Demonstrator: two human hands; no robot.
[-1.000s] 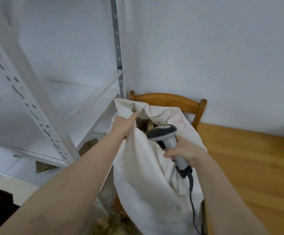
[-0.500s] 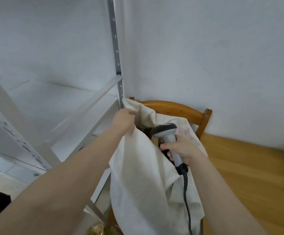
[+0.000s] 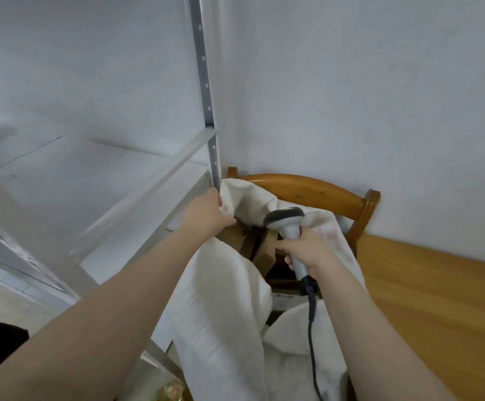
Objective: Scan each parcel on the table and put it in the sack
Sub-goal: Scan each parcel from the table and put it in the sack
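A white cloth sack (image 3: 224, 308) stands on a wooden chair, its mouth held wide. My left hand (image 3: 206, 215) grips the sack's upper left rim and pulls it up and out. My right hand (image 3: 305, 250) holds a grey barcode scanner (image 3: 286, 221) by its handle at the sack's right rim, its black cable (image 3: 312, 337) hanging down. Brown cardboard parcels (image 3: 253, 244) lie inside the sack, and a white label (image 3: 283, 299) shows lower down in the opening. The sack's bottom is hidden.
The wooden chair back (image 3: 310, 192) rises behind the sack against a white wall. A white metal shelf rack (image 3: 212, 134) stands close on the left. The wooden table (image 3: 438, 308) stretches to the right.
My left hand has pulled the sack's rim further open, so the parcels inside show more. The view has tilted up and nearer. My right hand stays on the scanner at the sack's mouth.
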